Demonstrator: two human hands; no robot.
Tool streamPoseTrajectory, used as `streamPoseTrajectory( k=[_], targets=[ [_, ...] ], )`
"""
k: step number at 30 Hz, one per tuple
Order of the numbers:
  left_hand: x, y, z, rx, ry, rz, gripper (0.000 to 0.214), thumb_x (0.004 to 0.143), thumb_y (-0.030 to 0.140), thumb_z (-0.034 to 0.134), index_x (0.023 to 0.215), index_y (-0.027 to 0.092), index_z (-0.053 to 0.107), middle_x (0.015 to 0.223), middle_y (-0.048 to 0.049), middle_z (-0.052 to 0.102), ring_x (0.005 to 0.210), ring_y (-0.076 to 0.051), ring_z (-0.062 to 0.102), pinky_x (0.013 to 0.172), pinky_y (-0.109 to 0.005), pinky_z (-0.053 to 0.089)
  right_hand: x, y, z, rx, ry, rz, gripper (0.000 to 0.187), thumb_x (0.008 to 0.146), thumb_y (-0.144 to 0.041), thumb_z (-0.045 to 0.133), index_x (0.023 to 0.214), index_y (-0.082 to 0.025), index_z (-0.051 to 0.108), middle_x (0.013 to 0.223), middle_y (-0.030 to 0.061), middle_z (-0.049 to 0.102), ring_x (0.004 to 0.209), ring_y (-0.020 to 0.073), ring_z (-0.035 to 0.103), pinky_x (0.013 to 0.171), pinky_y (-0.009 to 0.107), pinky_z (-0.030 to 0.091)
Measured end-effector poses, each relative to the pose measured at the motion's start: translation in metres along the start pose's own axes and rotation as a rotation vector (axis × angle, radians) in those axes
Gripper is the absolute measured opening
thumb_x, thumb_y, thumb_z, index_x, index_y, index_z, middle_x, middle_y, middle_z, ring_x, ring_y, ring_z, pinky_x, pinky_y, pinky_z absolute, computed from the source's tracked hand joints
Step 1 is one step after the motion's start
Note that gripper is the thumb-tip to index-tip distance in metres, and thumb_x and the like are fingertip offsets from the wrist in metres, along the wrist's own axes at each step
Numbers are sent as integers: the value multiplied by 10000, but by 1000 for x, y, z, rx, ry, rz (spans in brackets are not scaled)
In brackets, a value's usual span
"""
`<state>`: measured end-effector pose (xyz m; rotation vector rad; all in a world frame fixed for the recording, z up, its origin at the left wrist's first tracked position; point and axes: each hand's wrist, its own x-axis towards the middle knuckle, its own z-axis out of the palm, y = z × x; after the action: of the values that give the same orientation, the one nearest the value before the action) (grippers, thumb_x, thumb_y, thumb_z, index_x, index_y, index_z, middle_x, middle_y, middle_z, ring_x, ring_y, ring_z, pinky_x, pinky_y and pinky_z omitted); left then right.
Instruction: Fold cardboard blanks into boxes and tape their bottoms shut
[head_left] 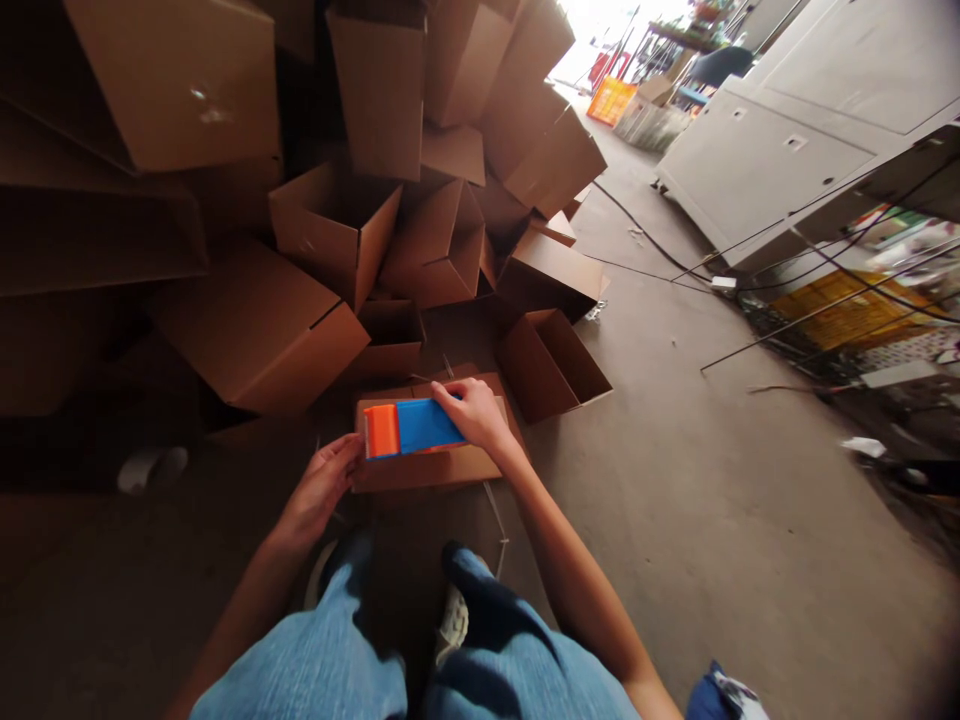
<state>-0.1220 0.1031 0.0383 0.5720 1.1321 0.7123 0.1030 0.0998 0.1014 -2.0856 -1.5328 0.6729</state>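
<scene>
A blue and orange packing tape dispenser [429, 425] lies level over the top of a cardboard box [450, 468] on the floor in front of my feet. My right hand [474, 412] is wrapped around the dispenser's blue right end. Close to its orange left end, my left hand [324, 487] is at the box's left edge, fingers drawn together as in a pinch. Whatever those fingertips hold is too small to make out. The underside of the dispenser and most of the box top behind it are hidden.
Open cardboard boxes [337, 235] are heaped beyond my hands and to the left. One open box [553, 365] stands just right of the work. A tape roll [152, 469] lies on the floor at left. Cables and a white machine cabinet [772, 160] are at right.
</scene>
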Motion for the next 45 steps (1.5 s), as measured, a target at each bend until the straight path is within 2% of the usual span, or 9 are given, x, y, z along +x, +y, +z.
streamPoseTrajectory(
  k=[7,13,18,23,27,32,38,43,45],
  targets=[
    [-1,0,6,65,54,49,618,341,561,932,746,157,699,654,26,628,578,-87,523,533,-179,386,-2,-2,-3,-7,-8,-23,447,959,-412,525,702,-149,778,653,62,711,679,178,639,593,265,279],
    [-2,5,7,202,63,183,492,399,507,926,654,170,675,566,38,571,519,-85,435,504,-196,312,-7,1,-4,16,18,-59,487,955,-447,502,624,-160,714,598,52,649,627,167,584,595,278,267],
    [-3,23,10,363,23,360,408,473,507,903,584,179,688,616,-10,630,613,-142,516,605,-240,394,-19,3,-8,46,69,-82,557,958,-521,448,562,-171,627,569,43,585,583,150,499,576,289,252],
    [-3,32,6,436,6,376,419,516,567,868,573,190,695,611,-21,634,620,-157,522,619,-257,399,-26,-1,-15,62,52,-122,608,953,-587,419,504,-184,496,522,17,477,559,131,409,569,291,240],
    [-4,34,-12,456,86,368,422,542,585,856,582,202,686,607,-15,635,619,-155,533,622,-259,395,-28,15,-26,110,68,-145,618,943,-612,448,495,-187,438,520,-7,396,545,113,371,561,286,236],
    [-8,47,-42,528,178,329,516,426,675,866,560,210,687,594,-11,639,644,-163,539,643,-265,396,-29,43,-43,151,77,-103,615,918,-648,495,517,-186,436,543,-24,334,558,105,321,553,279,242],
    [-19,72,-61,604,221,346,528,421,676,871,592,212,685,624,4,643,730,-185,547,738,-292,416,-27,43,-48,200,17,-117,626,909,-671,484,518,-191,389,574,-25,281,571,99,262,532,277,215],
    [-32,101,-105,599,444,254,501,317,583,901,640,259,698,663,4,655,766,-215,543,697,-323,418,-27,58,-58,199,58,-46,629,856,-718,505,527,-185,451,580,-9,313,582,111,281,519,278,228],
    [-37,109,-123,557,450,162,476,348,548,906,675,272,698,686,19,665,758,-207,546,675,-320,418,-27,66,-60,205,76,-26,638,833,-739,514,523,-186,449,574,-10,308,580,113,281,521,280,233]
  ],
)
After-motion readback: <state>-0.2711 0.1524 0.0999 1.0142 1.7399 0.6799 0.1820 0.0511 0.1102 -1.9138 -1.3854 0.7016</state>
